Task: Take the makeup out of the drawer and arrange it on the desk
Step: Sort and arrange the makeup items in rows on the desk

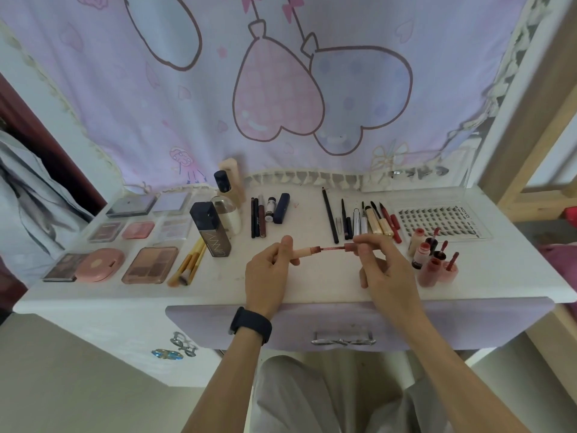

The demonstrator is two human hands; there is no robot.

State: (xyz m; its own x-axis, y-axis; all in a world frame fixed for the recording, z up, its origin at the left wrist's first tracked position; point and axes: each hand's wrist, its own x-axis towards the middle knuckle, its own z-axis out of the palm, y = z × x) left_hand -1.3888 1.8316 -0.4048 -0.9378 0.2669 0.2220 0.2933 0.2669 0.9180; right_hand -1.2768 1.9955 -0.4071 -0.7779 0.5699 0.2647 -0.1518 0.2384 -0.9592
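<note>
Over the middle of the white desk (312, 285), my left hand (271, 270) grips the pink cap of a lip gloss (304, 252), its wand drawn partly out. My right hand (384, 267) pinches the reddish lip gloss tube (349, 247) at the other end. The lilac drawer (359, 323) below the desk edge is closed. Makeup lies in rows on the desk: palettes and compacts (150, 264) at the left, bottles (210, 229), pencils (329, 218) and small lip glosses (434, 257) at the right.
A clear tray of false lashes (437, 218) lies at the back right. Makeup brushes (189, 264) lie beside the tall black bottle. A cartoon curtain (281, 89) hangs behind the desk. A wooden frame (530, 145) stands at the right. My knees are under the drawer.
</note>
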